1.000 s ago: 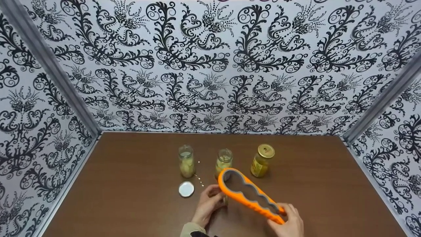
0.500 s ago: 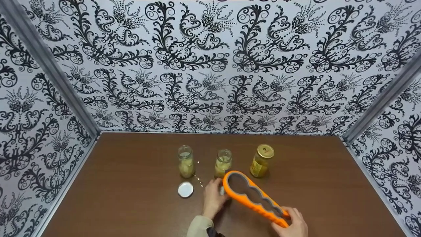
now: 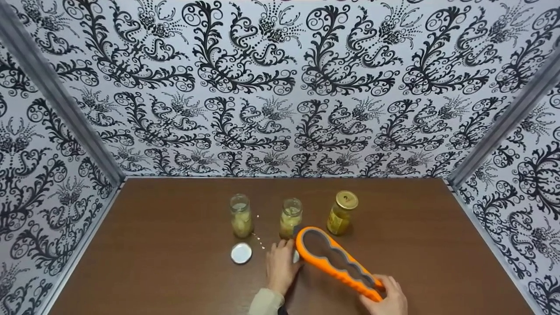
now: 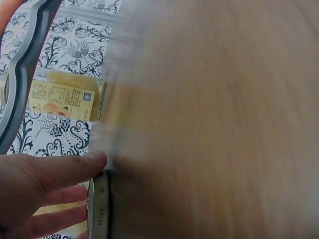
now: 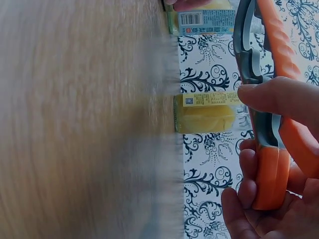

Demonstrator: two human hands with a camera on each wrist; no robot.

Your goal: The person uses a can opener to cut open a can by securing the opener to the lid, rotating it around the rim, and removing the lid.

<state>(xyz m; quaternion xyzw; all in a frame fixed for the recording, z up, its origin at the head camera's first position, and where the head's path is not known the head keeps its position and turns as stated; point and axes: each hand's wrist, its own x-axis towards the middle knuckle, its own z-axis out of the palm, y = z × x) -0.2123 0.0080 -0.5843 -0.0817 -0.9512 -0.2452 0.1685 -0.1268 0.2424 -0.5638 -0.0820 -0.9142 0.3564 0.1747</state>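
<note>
My left hand is low over the table, fingers and thumb around the edge of a jar lid. In the left wrist view the lid, with "OPEN" printed on its side, lies flat against the tabletop, the thumb at one edge and fingers behind. My right hand grips the handle end of an orange-and-grey jar opener, its large loop pointing up and left. An open glass jar of pale fruit stands just beyond the left hand, partly covered by the opener's tip.
Another open jar stands to the left, with a white-sided lid in front of it and small drops beside it. A jar with a gold lid stands at right. Patterned walls enclose the brown table.
My left hand has moved forward a little with the lid and turned palm-down by the middle jar. The jar opener has shifted slightly toward me, still in the right hand.
</note>
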